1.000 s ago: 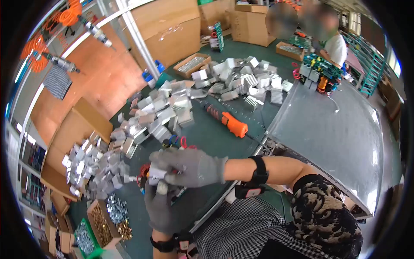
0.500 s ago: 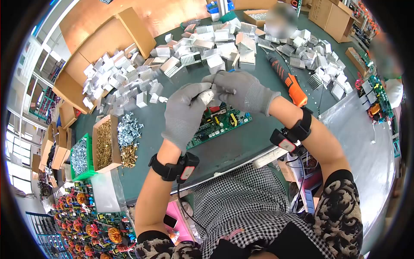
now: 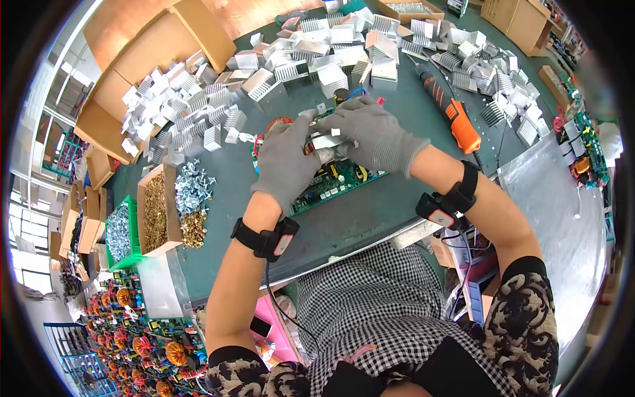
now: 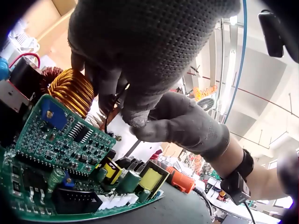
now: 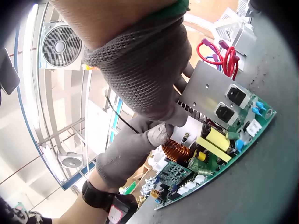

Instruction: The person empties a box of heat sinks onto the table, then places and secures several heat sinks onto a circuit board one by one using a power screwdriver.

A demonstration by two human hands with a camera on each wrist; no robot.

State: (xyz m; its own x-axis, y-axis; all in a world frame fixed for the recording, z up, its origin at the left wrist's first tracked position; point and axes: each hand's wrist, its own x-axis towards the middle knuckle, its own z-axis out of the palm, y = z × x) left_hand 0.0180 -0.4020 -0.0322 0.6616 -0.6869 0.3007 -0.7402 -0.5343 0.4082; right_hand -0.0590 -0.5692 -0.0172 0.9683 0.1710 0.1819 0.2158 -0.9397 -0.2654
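Both gloved hands meet over a green circuit board (image 3: 337,184) that carries coils, wires and silver heat sinks. My left hand (image 3: 286,157) curls its fingers about a thin black strip like a cable tie (image 5: 122,119), whose tail sticks out past the glove. Beside those fingers stands a copper-wound coil (image 4: 72,91). My right hand (image 3: 380,137) reaches over from the other side, fingers bent behind a silver heat sink plate (image 5: 205,93) and thumb near the left thumb. What its fingertips hold is hidden; I cannot tell whether they grip the strip.
Finned aluminium heat sinks (image 3: 331,73) are heaped along the back of the table. An orange power screwdriver (image 3: 456,122) lies to the right. At left are a box of brass screws (image 3: 156,212), a green bin (image 3: 133,231) and loose silver parts (image 3: 193,188). Finished-looking boards (image 3: 139,331) stand lower left.
The head view has swung round and levelled since a second ago. Over the last half second, my hands have come down from above the board onto its heat sinks and coil.
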